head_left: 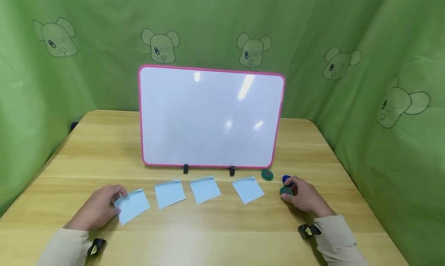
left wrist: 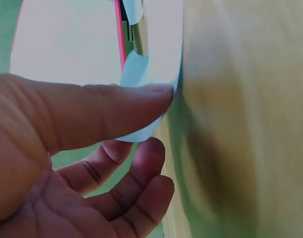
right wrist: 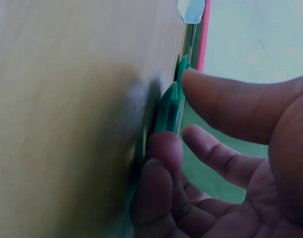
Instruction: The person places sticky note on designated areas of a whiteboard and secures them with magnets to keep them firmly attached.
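Blue note (head_left: 133, 205) at the left end of the row: I'm pinching its edge, left hand (head_left: 98, 207) clamped, thumb on top. Right hand (head_left: 303, 197) is closing on a green magnet (head_left: 286, 191) on the table (head_left: 222, 235), right of the notes, near the whiteboard (head_left: 210, 117).

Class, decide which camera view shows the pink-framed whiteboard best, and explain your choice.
The head view: the whole whiteboard stands upright on the table, all four pink edges visible. The left wrist view catches only a blurred part with a pink edge; the right wrist view shows a pink strip and some white surface.
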`<state>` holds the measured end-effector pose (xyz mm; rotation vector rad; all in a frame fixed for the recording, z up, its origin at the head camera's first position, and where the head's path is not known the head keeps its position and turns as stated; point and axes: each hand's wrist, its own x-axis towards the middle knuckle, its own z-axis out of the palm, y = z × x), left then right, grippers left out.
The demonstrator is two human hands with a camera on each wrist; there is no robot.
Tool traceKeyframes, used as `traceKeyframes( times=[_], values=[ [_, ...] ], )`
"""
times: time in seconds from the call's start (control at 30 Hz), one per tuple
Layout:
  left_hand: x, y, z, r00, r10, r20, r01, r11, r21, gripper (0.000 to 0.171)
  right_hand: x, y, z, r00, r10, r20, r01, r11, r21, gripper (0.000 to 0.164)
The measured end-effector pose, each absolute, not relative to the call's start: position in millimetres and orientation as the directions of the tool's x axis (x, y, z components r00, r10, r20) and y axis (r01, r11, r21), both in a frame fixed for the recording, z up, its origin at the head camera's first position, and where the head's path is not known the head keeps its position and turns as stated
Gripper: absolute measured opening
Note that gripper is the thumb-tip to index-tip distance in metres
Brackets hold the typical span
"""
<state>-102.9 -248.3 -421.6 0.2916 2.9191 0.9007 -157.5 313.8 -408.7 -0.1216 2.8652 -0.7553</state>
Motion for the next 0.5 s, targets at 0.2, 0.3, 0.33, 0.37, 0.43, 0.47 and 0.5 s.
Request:
traceKeyframes(
  times=[0.2,0.3,0.33,0.37,0.43,0.47,0.5],
  values=[
    [-104.0,-250.1,-420.3,-0.980,0.200,-0.004,0.162,0.804,0.573,0.035,-158.2,316.1,-409.3,-0.981,-0.134,-0.138,-0.052,0.877,-0.477,0.038],
    [-105.2,-249.8,-417.7,-0.981,0.192,0.006,0.161,0.806,0.570,0.034,-158.7,316.7,-409.3,-0.982,-0.130,-0.137,-0.051,0.882,-0.468,0.037],
    [-105.8,-250.0,-417.0,-0.982,0.188,0.011,0.161,0.804,0.572,0.034,-158.7,316.7,-409.0,-0.982,-0.128,-0.138,-0.049,0.883,-0.466,0.035],
    [-106.2,-250.3,-416.3,-0.983,0.184,0.020,0.161,0.803,0.574,0.034,-158.8,316.7,-408.7,-0.982,-0.126,-0.141,-0.047,0.884,-0.465,0.034],
    [-107.4,-250.9,-415.2,-0.983,0.178,0.035,0.166,0.801,0.576,0.033,-158.8,316.7,-407.9,-0.981,-0.123,-0.148,-0.042,0.887,-0.460,0.031],
    [-107.9,-251.3,-414.7,-0.983,0.176,0.043,0.168,0.799,0.577,0.033,-158.8,316.8,-407.5,-0.981,-0.123,-0.150,-0.041,0.888,-0.458,0.030],
    [-108.3,-251.6,-414.6,-0.983,0.175,0.054,0.174,0.797,0.578,0.033,-158.7,317.0,-407.0,-0.981,-0.122,-0.153,-0.040,0.890,-0.454,0.029]
  ],
)
